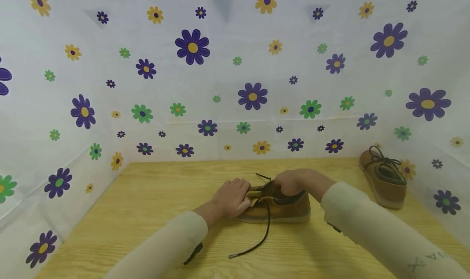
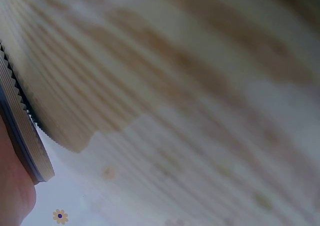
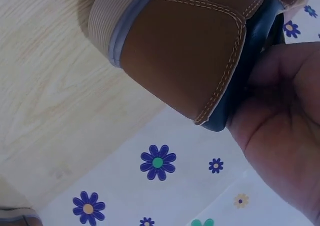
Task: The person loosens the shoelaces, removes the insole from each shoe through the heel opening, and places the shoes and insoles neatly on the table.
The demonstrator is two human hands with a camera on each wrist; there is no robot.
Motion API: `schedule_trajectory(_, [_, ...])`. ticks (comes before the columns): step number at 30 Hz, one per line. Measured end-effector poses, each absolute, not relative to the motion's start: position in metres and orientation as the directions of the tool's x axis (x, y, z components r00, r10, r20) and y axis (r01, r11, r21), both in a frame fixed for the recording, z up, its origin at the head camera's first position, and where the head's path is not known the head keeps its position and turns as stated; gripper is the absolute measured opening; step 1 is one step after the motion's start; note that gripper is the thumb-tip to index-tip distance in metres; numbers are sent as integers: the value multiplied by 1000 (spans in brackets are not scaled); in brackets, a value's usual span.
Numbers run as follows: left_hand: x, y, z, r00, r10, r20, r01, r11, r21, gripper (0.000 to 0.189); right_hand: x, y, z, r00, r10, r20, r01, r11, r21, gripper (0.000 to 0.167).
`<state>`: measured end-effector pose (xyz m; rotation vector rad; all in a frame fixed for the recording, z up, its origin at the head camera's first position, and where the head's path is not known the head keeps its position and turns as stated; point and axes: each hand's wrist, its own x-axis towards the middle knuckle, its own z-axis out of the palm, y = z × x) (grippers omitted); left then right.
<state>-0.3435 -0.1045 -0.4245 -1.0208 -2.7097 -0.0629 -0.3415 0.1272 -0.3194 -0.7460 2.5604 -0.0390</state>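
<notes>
A brown leather shoe (image 1: 290, 209) lies side-on on the wooden table, toe to the left, its dark lace (image 1: 267, 234) loose and trailing forward over the tabletop. My left hand (image 1: 231, 197) grips the shoe's front from above, thumb on the near side. At the opening, my right hand (image 1: 295, 181) holds the upper near the tongue, its fingertips hidden inside. The right wrist view shows the shoe's stitched heel (image 3: 185, 51) and dark lining beside my palm (image 3: 280, 121). In the left wrist view, the ribbed sole edge (image 2: 30, 121) stands at far left, against part of my hand.
A second brown shoe (image 1: 391, 185), its lace tied in a bow, stands at the table's right side. Flower-printed white cloth (image 1: 220, 75) surrounds the back and sides of the wooden table (image 1: 154, 189).
</notes>
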Motion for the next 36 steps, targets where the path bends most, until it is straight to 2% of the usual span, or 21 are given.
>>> schedule_trajectory(3, [-345, -103, -426, -720, 651, 240, 662, 748, -44, 36, -338, 127, -319, -772, -479, -418, -491, 867, -85, 31])
schedule_trajectory(6, [-346, -104, -428, -722, 648, 242, 659, 751, -46, 39, -336, 127, -320, -775, -477, -415, -505, 862, -48, 21])
schedule_trajectory(13, [-347, -102, -428, -722, 648, 244, 658, 752, -48, 38, -334, 128, -321, -762, -469, -447, -508, 860, -38, 24])
schedule_trajectory(23, [-345, -102, -424, -721, 648, 244, 656, 752, -59, 36, -347, 122, -323, -711, -422, -562, -515, 857, 8, 28])
schedule_trajectory(29, [-345, -102, -424, -726, 644, 241, 652, 756, -57, 32, -348, 124, -322, -695, -432, -575, -516, 856, -20, 23])
schedule_trajectory(34, [-345, -103, -425, -732, 639, 235, 646, 761, -58, 32, -348, 125, -324, -673, -443, -592, -511, 857, -60, 48])
schedule_trajectory(36, [-344, -103, -425, -734, 639, 228, 645, 762, -60, 32, -347, 125, -325, -661, -447, -602, -515, 854, -69, 51])
